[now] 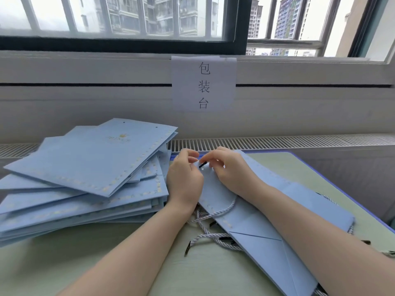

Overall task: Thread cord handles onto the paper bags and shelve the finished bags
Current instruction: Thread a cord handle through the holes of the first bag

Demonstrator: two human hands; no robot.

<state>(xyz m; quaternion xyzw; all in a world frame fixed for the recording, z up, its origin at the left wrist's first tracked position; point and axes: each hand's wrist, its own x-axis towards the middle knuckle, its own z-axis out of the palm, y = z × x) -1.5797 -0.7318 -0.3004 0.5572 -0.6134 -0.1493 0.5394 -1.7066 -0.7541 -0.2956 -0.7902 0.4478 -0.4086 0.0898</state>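
flat blue bag | white cord black tip at its hole

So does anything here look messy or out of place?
Slightly. The bag stack on the left is fanned out unevenly, its top bag skewed. Loose cords lie tangled under the bag being threaded. Nothing looks torn or spilled.

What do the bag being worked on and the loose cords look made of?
Bag: matte light-blue paper or thin card, judging by its crisp folds. Cords: white twisted rope, probably synthetic, ending in stiff black tips that look like plastic.
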